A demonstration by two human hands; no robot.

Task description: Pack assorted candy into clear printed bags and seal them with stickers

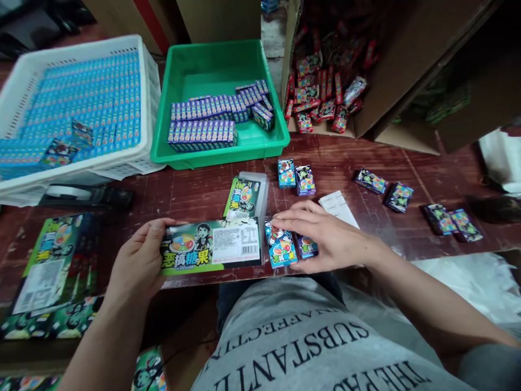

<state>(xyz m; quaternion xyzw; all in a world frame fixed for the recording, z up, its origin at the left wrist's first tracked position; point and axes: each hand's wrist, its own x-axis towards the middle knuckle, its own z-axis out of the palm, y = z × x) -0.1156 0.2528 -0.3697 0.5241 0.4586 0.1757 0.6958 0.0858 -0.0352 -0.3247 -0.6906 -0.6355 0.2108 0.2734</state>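
My left hand [142, 252] grips the left end of a flat green and black printed package [191, 252] with a white barcode label. At its right end, my right hand [315, 233] is curled over a blue candy box [280, 247] and a purple candy box [306, 245], its fingers around them. Behind the package lies a clear plastic tray [262, 195] with another green printed card [243, 196]. Two more small boxes, one blue [286, 174] and one purple [305, 180], stand just beyond my right hand.
A white basket [150, 81] of blue boxes and a green bin [220, 65] of purple boxes stand behind. A cardboard carton [290, 49] holds red packs. Dark boxes [399, 196] lie at right, a tape dispenser [89, 195] and stacked green packages [51, 260] at left.
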